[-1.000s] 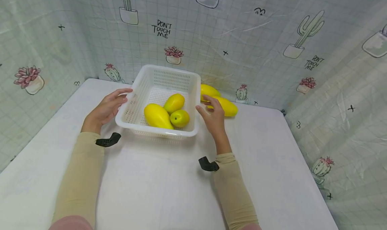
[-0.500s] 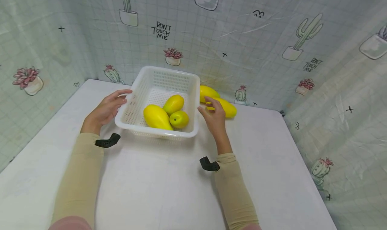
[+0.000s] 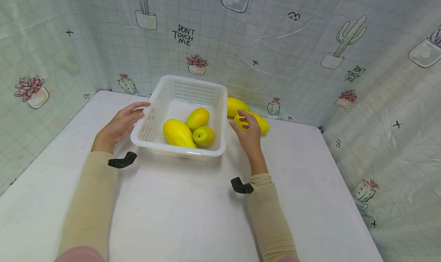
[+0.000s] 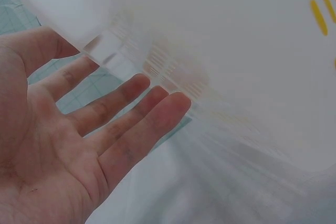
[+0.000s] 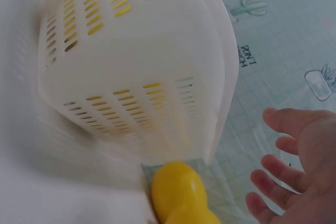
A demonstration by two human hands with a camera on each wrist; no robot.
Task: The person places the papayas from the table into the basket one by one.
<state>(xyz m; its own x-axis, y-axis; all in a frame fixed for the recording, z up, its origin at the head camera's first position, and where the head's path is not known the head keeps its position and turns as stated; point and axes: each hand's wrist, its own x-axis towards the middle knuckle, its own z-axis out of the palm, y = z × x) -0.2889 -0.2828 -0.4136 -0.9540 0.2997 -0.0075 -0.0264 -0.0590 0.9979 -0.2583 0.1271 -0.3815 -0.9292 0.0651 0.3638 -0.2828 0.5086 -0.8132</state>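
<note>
Touches the slotted white basket [image 3: 201, 92], between both hands, with loosely straight left hand [image 3: 120, 125]; holds the right hand [image 3: 249, 132] empty, half-spread, beside two yellow mangoes [image 3: 263, 123] part-hidden behind it and the basket.

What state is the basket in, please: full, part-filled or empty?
Part-filled: in the head view, three fruits lie in the near part of the basket, its far part bare.

Between the left hand [image 3: 120, 126] and right hand [image 3: 250, 135], a basket [image 3: 193, 90] holds one mango [image 3: 178, 133] left of two smaller fruits [image 3: 198, 118], while two mangoes [image 3: 262, 125] lie right of it, before the curtain [image 3: 220, 40].
</note>
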